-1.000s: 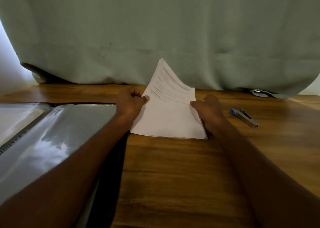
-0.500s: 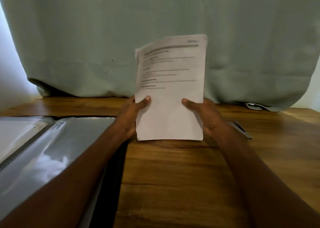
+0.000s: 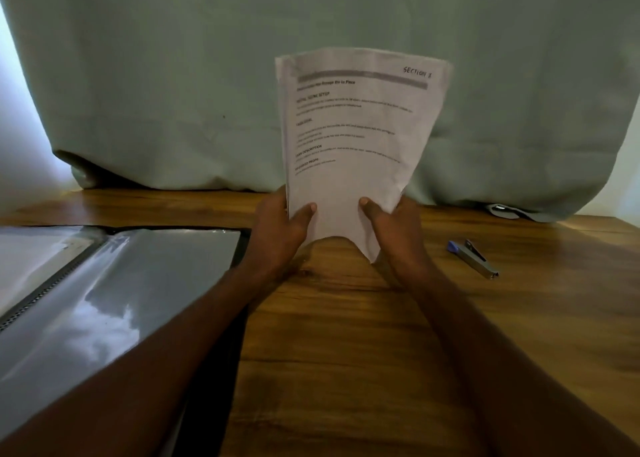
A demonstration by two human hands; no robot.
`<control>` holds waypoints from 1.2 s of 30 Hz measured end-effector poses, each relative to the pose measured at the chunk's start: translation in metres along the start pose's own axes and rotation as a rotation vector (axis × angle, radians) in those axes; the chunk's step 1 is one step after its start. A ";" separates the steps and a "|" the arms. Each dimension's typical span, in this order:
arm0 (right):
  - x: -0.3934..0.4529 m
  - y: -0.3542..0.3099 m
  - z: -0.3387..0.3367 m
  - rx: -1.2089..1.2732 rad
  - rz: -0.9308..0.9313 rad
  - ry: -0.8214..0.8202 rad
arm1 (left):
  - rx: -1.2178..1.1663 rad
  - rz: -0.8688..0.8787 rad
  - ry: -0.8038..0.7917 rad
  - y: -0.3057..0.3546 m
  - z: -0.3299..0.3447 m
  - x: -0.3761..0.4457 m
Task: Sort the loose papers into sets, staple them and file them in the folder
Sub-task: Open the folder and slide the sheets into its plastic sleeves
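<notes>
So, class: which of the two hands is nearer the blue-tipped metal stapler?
The right hand, gripping the white paper stack; the stapler lies beside it.

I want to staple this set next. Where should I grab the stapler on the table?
Take the stapler from above, pinching its long sides near the middle. It lies flat on the table, angled, blue end away from you, right of the right hand, with clear room around it.

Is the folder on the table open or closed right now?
Open. The folder lies flat on the table, its glossy clear sleeves facing up on both sides of the spine.
</notes>
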State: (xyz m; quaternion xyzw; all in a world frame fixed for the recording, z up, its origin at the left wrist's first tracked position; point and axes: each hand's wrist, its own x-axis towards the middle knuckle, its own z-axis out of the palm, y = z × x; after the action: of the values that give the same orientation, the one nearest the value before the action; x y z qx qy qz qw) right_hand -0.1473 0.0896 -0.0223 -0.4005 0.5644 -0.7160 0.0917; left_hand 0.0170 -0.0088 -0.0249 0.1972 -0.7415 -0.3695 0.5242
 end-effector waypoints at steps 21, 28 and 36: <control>0.014 -0.029 -0.046 0.153 0.488 -0.518 | -0.108 -0.443 -0.560 0.016 -0.074 0.013; 0.002 -0.024 0.059 0.112 0.417 -0.561 | -0.214 -0.504 -0.502 -0.018 -0.179 0.018; 0.031 -0.003 0.199 0.387 0.437 -0.099 | 0.717 -0.151 -0.232 -0.088 -0.270 0.012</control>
State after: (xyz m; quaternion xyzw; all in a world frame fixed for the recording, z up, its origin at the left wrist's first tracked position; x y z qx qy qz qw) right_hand -0.0327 -0.0736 0.0030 -0.2792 0.4851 -0.7532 0.3457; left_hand 0.2540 -0.1662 -0.0359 0.3787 -0.8615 -0.1441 0.3059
